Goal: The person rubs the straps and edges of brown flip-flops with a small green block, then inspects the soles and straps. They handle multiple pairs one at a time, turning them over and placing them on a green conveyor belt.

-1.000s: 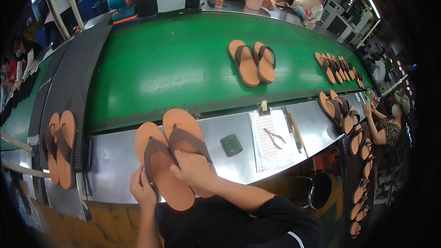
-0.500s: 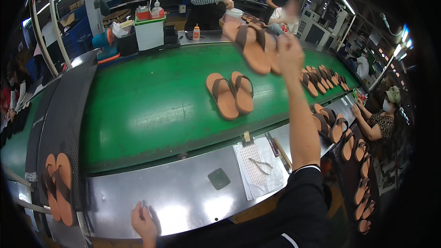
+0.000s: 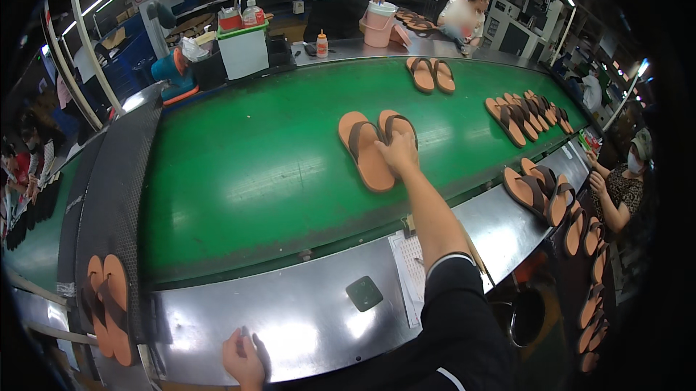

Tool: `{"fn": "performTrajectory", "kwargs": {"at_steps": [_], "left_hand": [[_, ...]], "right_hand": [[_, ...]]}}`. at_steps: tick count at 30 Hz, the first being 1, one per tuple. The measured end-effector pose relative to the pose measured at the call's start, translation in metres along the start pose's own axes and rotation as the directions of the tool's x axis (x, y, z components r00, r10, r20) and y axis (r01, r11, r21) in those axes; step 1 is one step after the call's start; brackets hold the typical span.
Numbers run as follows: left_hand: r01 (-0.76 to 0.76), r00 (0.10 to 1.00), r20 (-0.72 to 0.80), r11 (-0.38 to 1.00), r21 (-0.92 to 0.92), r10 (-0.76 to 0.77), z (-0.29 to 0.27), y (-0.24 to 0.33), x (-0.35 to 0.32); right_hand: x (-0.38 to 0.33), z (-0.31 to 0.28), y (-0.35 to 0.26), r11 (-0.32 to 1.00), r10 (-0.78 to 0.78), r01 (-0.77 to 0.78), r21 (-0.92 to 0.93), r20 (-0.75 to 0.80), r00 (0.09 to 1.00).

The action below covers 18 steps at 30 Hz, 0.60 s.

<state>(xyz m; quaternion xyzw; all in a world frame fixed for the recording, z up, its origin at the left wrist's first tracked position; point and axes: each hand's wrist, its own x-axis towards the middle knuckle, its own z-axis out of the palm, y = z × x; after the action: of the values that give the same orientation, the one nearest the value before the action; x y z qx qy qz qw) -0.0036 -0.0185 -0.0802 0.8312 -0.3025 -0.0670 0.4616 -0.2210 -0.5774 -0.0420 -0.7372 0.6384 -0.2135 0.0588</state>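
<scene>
On the green belt lies a pair of tan flip-flops with dark brown straps. My right hand [image 3: 399,153] is on the right flip-flop [image 3: 405,125], its fingers closed over the strap area and its thumb toward the left flip-flop [image 3: 372,166]. Farther off on the belt rests another pair of sandals [image 3: 431,76]. Low in the view, over the metal ledge [image 3: 290,311], my left hand [image 3: 243,360] has curled fingers. A small dark bit shows at its fingertips, too small to name.
Several sandals stand in a row [image 3: 525,117] at the belt's right. More lie on the ledge [image 3: 536,192] and a rack below. A pair [image 3: 112,311] leans at lower left. A dark green square [image 3: 364,294] and paper sheets [image 3: 407,268] lie nearby. Co-workers stand across and at right.
The sandals my right hand held in the air now lie on the far part of the belt. That hand has come back to the nearer pair. My left hand stays low.
</scene>
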Motion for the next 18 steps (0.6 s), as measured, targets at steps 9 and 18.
{"fn": "performTrajectory", "kwargs": {"at_steps": [9,18], "left_hand": [[-0.012,0.999,-0.037,1.000,-0.010,0.012,0.004,-0.010,0.005],[-0.099,0.993,0.050,0.990,-0.104,0.105,-0.012,0.017,0.002]], "right_hand": [[-0.046,-0.065,-0.070,0.964,-0.227,0.223,0.145,0.011,0.974],[-0.292,-0.096,-0.145,0.675,-0.530,0.340,0.655,0.110,0.841]]}}
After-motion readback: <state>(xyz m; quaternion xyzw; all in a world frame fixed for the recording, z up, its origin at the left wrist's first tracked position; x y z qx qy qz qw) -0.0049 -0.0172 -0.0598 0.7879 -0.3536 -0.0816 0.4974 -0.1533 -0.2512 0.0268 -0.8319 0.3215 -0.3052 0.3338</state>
